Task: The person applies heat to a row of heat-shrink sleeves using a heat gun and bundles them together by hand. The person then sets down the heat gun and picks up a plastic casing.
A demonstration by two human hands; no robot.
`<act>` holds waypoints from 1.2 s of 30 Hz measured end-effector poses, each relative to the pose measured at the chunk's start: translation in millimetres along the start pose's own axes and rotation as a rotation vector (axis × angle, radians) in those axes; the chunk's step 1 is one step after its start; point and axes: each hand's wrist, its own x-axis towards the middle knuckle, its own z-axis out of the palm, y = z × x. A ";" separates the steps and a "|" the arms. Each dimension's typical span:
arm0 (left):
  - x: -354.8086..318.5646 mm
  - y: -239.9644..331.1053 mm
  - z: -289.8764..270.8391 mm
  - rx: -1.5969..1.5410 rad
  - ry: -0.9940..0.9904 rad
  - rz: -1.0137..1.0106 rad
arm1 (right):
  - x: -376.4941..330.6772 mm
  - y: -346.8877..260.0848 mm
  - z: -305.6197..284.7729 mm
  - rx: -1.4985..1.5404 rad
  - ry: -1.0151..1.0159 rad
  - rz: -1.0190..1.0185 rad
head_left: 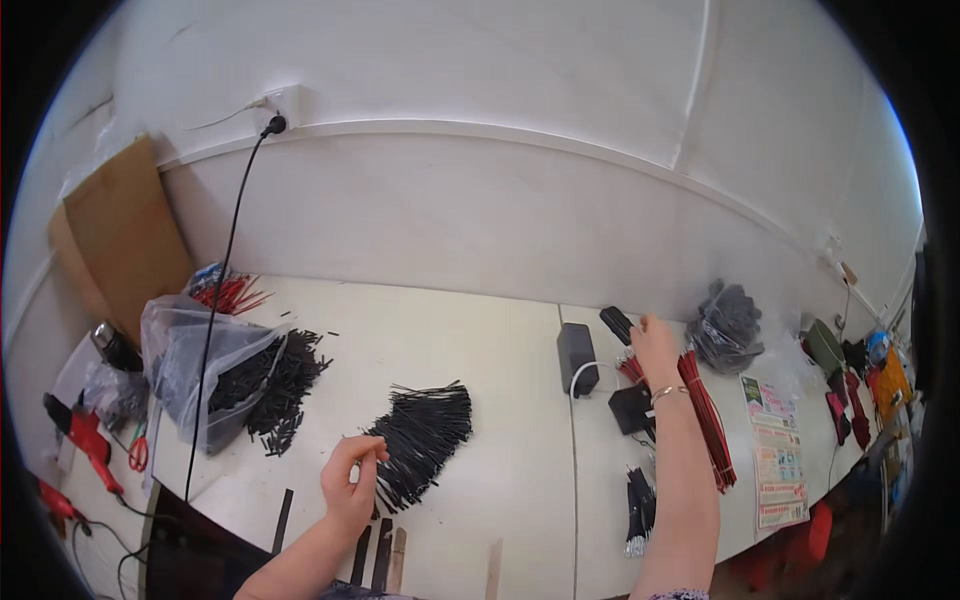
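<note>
My left hand (352, 480) is at the left edge of a fanned pile of short black wires (425, 440), fingers curled in a pinch. Whatever lies between those fingertips is too small to make out. My right hand (655, 352) reaches far across the table, beside a black bundle (617, 325) and a short red wire bundle (631, 370) with pale ends. Its fingers are partly hidden, so their grip does not show. A long tied bundle of red wires (708, 425) lies just right of that wrist.
Loose black tube pieces (285, 385) spill from a clear plastic bag (185, 350) on the left. A black box (576, 358) with a white cable stands near my right arm. Beyond are a dark bagged heap (727, 325) and a printed sheet (777, 455). Red-handled tools (90, 445) sit far left.
</note>
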 end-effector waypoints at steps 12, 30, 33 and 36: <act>4.6 9.4 -1.7 0.100 -0.136 0.056 | 58.5 28.0 60.9 -0.168 -0.442 0.214; 1.8 9.4 7.1 0.047 -0.164 -0.028 | 42.9 16.4 27.1 0.161 0.180 0.125; -1.4 11.5 3.0 0.037 -0.133 -0.045 | 28.7 -13.1 6.9 0.946 -0.076 0.289; -3.7 7.3 2.3 -0.061 -0.091 -0.102 | -18.9 -63.5 -33.1 1.364 -0.247 0.287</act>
